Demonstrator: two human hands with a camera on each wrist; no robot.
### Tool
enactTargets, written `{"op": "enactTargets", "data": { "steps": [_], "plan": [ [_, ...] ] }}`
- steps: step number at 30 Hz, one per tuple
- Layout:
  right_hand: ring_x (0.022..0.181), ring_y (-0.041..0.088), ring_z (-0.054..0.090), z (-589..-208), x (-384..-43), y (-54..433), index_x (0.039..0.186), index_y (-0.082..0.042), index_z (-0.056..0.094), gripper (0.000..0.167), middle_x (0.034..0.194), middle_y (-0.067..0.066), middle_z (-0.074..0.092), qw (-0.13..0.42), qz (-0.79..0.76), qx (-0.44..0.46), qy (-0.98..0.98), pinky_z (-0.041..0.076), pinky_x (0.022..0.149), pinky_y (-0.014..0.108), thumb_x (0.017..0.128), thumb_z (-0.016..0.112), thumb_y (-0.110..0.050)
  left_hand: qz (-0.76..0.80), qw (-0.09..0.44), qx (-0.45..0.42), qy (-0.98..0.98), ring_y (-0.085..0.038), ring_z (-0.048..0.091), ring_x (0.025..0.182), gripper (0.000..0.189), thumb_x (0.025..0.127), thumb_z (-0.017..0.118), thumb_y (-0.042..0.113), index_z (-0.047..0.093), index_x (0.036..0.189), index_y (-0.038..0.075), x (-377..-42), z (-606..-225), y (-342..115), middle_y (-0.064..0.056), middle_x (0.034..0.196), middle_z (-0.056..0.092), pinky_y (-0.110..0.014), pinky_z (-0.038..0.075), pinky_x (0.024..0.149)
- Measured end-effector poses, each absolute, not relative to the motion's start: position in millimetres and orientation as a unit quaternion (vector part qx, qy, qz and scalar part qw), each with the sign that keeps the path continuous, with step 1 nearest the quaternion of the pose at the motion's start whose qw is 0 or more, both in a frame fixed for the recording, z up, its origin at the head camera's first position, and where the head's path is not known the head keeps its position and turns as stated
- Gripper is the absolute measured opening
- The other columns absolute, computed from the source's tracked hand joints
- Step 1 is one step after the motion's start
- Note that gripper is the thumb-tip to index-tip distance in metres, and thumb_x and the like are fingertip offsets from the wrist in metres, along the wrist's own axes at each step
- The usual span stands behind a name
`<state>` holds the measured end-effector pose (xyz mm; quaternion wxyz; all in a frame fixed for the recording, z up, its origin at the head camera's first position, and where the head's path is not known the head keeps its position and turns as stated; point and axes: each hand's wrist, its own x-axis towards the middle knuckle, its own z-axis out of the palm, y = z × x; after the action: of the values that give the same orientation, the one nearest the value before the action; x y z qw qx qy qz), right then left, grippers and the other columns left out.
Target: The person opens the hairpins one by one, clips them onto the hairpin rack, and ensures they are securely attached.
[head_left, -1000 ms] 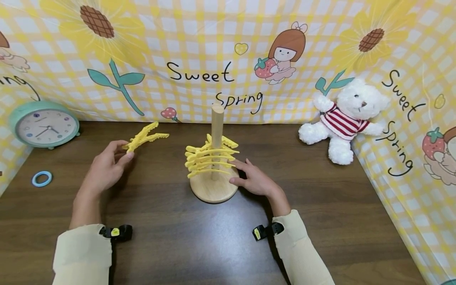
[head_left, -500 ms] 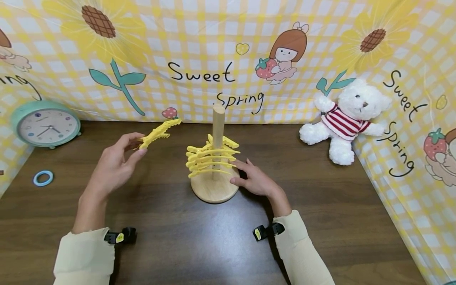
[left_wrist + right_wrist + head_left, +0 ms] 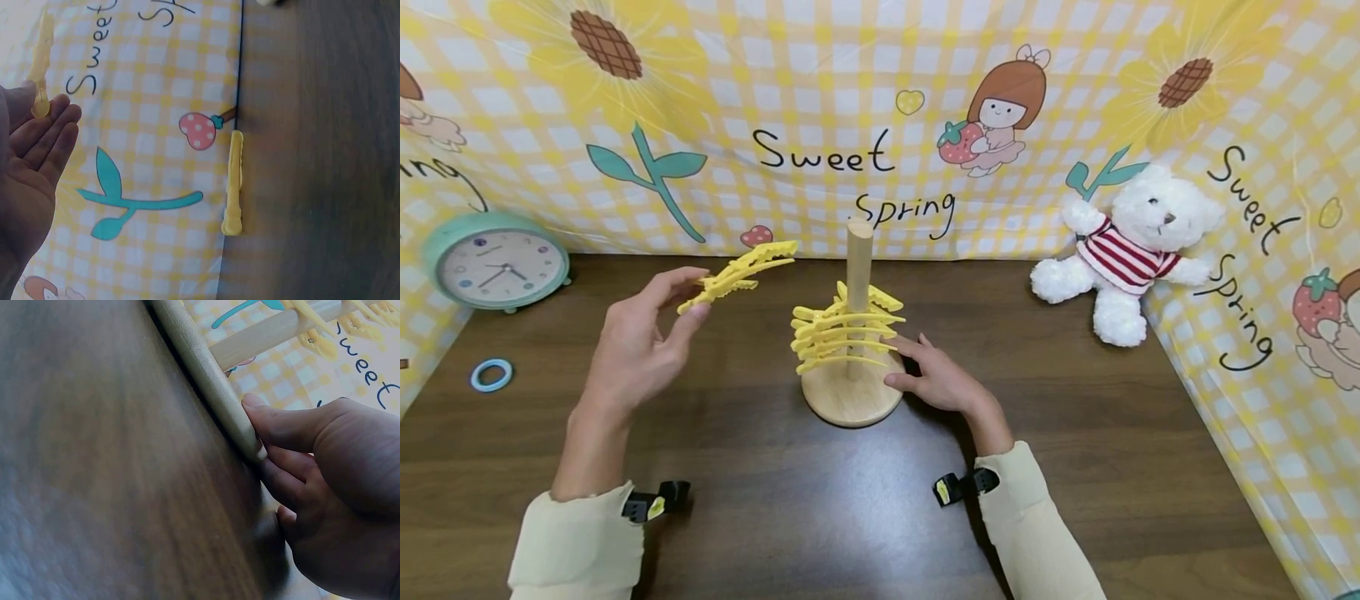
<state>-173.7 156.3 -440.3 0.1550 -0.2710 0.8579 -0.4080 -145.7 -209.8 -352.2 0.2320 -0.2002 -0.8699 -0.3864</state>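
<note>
My left hand [image 3: 642,340] pinches a yellow alligator hair clip [image 3: 747,266] by its tail between thumb and fingers, above the table. The clip's two prongs stand apart. A second yellow hair clip [image 3: 233,181] lies on the table below, partly covered by the held one in the head view. Several more yellow clips [image 3: 842,327] are clamped one above another on the post of a wooden stand [image 3: 850,408]. My right hand [image 3: 942,379] grips the right edge of the stand's round base, thumb on top. In the right wrist view, the other fingers are at the rim's side.
A light blue ring [image 3: 492,376] lies at the left of the table, in front of a green alarm clock [image 3: 501,262]. At the back right sits a white teddy bear [image 3: 1131,250] in a striped shirt. A patterned cloth [image 3: 820,100] hangs behind.
My left hand has lifted the hair clip and carried it rightward, away from the clip on the table; its prongs have spread apart. My right hand has stayed on the base.
</note>
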Motion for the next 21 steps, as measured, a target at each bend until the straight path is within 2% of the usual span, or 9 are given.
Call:
{"op": "enactTargets", "data": {
  "steps": [1,2,3,4,6,10,11,15,21],
  "plan": [
    [0.148,0.032,0.029,-440.2,-173.6,156.3,0.151,-0.001,0.045,0.058,0.156,0.017,0.042,0.155,-0.409,-0.27,0.858,0.001,0.123,0.047,0.099,0.067,-0.015,-0.389,0.237,-0.202,-0.867,-0.012,0.065,0.105,0.037,0.093,0.068,-0.007,0.063,0.129,-0.002,-145.6,-351.3,-207.8,-0.019,0.113,0.072,-0.009,0.042,0.08],
    [0.148,0.032,0.03,-440.1,-173.6,156.2,0.151,-0.001,0.045,0.058,0.156,0.016,0.042,0.155,-0.408,-0.27,0.858,0.001,0.123,0.047,0.099,0.067,-0.015,-0.391,0.243,-0.203,-0.865,-0.016,0.066,0.106,0.037,0.092,0.069,-0.007,0.063,0.128,-0.002,-145.4,-350.5,-205.6,-0.018,0.113,0.072,-0.008,0.041,0.084],
    [0.148,0.032,0.029,-440.1,-173.6,156.2,0.151,-0.001,0.045,0.058,0.156,0.016,0.042,0.155,-0.409,-0.269,0.858,0.001,0.123,0.047,0.099,0.067,-0.015,-0.392,0.248,-0.205,-0.862,-0.019,0.066,0.105,0.037,0.092,0.069,-0.008,0.064,0.128,-0.002,-145.3,-349.8,-203.6,-0.018,0.113,0.072,-0.008,0.041,0.084],
    [0.149,0.032,0.029,-440.3,-173.7,156.3,0.151,-0.002,0.045,0.058,0.157,0.015,0.041,0.155,-0.409,-0.269,0.858,0.001,0.123,0.047,0.099,0.067,-0.015,-0.392,0.254,-0.208,-0.859,-0.021,0.066,0.103,0.037,0.091,0.069,-0.008,0.064,0.127,-0.002,-145.2,-349.2,-201.5,-0.018,0.112,0.072,-0.008,0.042,0.08],
    [0.148,0.031,0.03,-440.8,-173.9,156.3,0.152,-0.002,0.045,0.058,0.157,0.015,0.041,0.155,-0.409,-0.268,0.858,0.0,0.123,0.047,0.099,0.067,-0.015,-0.389,0.268,-0.218,-0.854,-0.012,0.065,0.085,0.037,0.091,0.069,-0.009,0.066,0.126,-0.003,-144.9,-348.7,-197.8,-0.019,0.11,0.072,-0.01,0.041,0.066],
    [0.148,0.03,0.03,-440.7,-174.7,156.5,0.152,-0.003,0.045,0.058,0.157,0.014,0.042,0.154,-0.409,-0.27,0.858,0.0,0.123,0.047,0.099,0.067,-0.015,-0.387,0.297,-0.237,-0.84,0.005,0.054,0.077,0.036,0.088,0.071,-0.011,0.069,0.123,-0.003,-145.9,-347.7,-191.2,-0.018,0.107,0.073,-0.013,0.032,0.046],
    [0.148,0.03,0.03,-440.5,-174.7,156.5,0.152,-0.003,0.045,0.058,0.157,0.015,0.042,0.154,-0.409,-0.271,0.858,0.0,0.123,0.047,0.099,0.067,-0.015,-0.388,0.302,-0.241,-0.837,0.007,0.054,0.077,0.035,0.088,0.071,-0.011,0.07,0.122,-0.003,-146.1,-347.5,-189.6,-0.017,0.107,0.074,-0.013,0.033,0.045],
    [0.148,0.03,0.032,-440.2,-174.7,156.6,0.151,-0.001,0.046,0.057,0.156,0.017,0.042,0.151,-0.408,-0.276,0.857,0.0,0.123,0.046,0.099,0.067,-0.015,-0.401,0.313,-0.252,-0.823,0.008,0.06,0.093,0.033,0.087,0.072,-0.012,0.072,0.118,-0.003,-146.1,-346.0,-182.9,-0.014,0.107,0.075,-0.013,0.035,0.049],
    [0.149,0.031,0.029,-440.6,-173.5,156.9,0.15,-0.001,0.046,0.057,0.156,0.017,0.042,0.15,-0.411,-0.272,0.857,0.001,0.123,0.047,0.099,0.067,-0.015,-0.41,0.315,-0.276,-0.81,0.005,0.06,0.086,0.034,0.084,0.072,-0.014,0.074,0.116,-0.001,-143.7,-343.2,-174.5,-0.012,0.1,0.075,-0.013,0.036,0.052]
  ]
}}
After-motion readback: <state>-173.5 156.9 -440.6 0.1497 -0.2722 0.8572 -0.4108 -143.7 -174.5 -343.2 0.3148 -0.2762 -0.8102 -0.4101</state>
